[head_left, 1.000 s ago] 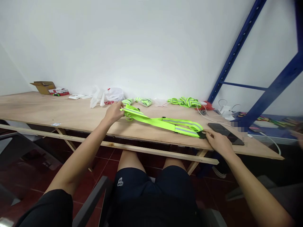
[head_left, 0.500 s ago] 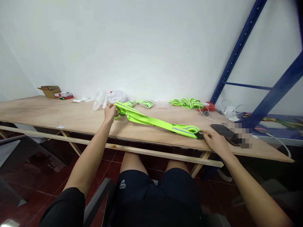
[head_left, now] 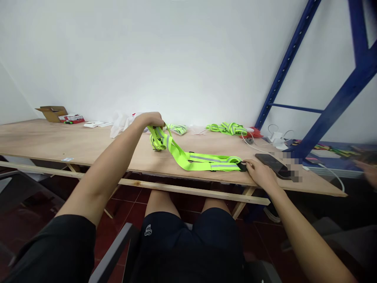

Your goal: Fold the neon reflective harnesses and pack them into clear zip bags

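Fingers of the left hand pinching the neon strap's raised end; right hand's pinching its black buckle. Long axis left–right along the front of the wooden tabletop, buckle end pointing right. White wall behind; blue rack at right.

The widest open stretch of the wooden surface lies left of the left forearm, which bars the way from there to the middle. The fluorescent reflective strap spans the centre. Behind it, a lane runs up to the bundled strap by the wall. The smartphone and white cable crowd the right fingers; the blue rack post limits reach beyond.
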`<state>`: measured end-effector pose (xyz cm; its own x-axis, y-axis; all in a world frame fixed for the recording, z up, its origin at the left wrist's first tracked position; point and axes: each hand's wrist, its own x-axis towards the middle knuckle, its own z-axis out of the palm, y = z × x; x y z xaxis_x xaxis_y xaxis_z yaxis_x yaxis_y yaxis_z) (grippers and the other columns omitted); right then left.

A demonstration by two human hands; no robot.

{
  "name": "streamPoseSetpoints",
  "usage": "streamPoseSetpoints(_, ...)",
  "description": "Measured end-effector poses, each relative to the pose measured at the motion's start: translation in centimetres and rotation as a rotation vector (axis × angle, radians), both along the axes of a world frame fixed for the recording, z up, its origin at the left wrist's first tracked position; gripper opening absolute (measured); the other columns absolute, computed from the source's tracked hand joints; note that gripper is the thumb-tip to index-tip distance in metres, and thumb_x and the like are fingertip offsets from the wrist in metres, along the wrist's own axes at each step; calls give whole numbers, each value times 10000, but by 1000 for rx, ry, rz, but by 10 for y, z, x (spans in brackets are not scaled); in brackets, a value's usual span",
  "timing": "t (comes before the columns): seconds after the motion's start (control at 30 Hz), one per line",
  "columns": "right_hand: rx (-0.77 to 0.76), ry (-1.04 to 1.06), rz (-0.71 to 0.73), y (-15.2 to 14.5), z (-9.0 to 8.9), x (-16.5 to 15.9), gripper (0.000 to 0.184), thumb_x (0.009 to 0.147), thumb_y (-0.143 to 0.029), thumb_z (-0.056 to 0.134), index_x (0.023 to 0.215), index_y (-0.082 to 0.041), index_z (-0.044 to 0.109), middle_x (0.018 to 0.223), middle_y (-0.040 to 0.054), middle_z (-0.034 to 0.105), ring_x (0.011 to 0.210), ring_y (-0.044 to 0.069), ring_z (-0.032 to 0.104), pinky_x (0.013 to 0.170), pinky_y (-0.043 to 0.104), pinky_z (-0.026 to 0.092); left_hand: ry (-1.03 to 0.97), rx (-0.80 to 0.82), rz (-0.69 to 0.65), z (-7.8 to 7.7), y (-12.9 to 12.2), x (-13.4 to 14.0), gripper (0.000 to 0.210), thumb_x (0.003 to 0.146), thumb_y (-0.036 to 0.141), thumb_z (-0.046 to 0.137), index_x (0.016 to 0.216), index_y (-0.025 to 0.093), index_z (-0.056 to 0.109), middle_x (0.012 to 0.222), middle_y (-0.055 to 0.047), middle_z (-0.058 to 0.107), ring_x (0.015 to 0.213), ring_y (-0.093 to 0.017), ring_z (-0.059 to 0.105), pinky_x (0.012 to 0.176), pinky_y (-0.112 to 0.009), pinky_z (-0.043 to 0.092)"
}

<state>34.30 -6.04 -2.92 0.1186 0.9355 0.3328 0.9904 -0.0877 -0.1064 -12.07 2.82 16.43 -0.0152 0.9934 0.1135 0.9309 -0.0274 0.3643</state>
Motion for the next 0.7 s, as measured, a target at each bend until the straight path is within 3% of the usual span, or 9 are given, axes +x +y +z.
streamPoseSetpoints(0.03,-9,-1,-7,2,0,0,436,960,-371,395,1261,-286,699,1098,107,762,921,291,719,759,357,517,126,-83,12,10,-2,6,131,516,246,756,516,197,634,518,-103,590,691,-375,662,667,-444,522)
streamPoseSetpoints(0.1,-20,10,-7,8,1,0,439,963,-351,389,1270,-263,691,1134,118,749,975,292,708,796,364,516,197,-221,-10,27,-3,21,180,551,324,772,538,203,639,504,-93,568,707,-383,663,692,-465,525)
streamPoseSetpoints(0.23,48,86,71,16,12,-13,390,931,-308,439,1167,-185,724,1163,147,723,1019,280,682,857,367,506,-104,-296,-155,42,-3,52,147,614,314,767,603,215,660,506,-65,549,733,-367,672,699,-455,547)
streamPoseSetpoints(0.33,314,301,215,5,41,-54,360,927,-377,482,1120,-177,712,1078,137,719,880,245,678,817,360,514,-432,-150,-132,43,-4,76,105,625,188,759,609,193,656,519,-68,551,781,-390,684,715,-470,552)
streamPoseSetpoints(0.43,507,489,536,-13,79,-117,430,915,-499,553,1217,-209,653,1010,101,706,850,232,653,766,337,513,-581,-85,-146,40,-11,102,107,668,211,757,633,174,663,530,-76,568,792,-398,691,721,-480,550)
streamPoseSetpoints(0.53,464,538,720,-18,111,-170,509,831,-507,671,1253,-225,627,1083,85,703,861,237,639,731,330,493,-505,-123,-202,36,-25,122,226,707,362,770,640,165,682,541,-86,579,755,-378,691,694,-457,541)
streamPoseSetpoints(0.63,355,580,755,-3,127,-186,220,833,-372,634,922,-195,729,866,47,722,777,213,628,705,300,450,-320,-119,-311,33,-41,124,287,690,434,790,618,172,697,533,-75,569,677,-326,671,634,-401,511)
streamPoseSetpoints(0.7,296,677,766,10,131,-178,206,825,-331,605,758,-178,724,729,24,696,712,189,613,682,283,432,-265,-90,-458,31,-49,115,262,660,411,818,630,173,713,556,-67,583,612,-271,638,579,-356,476)
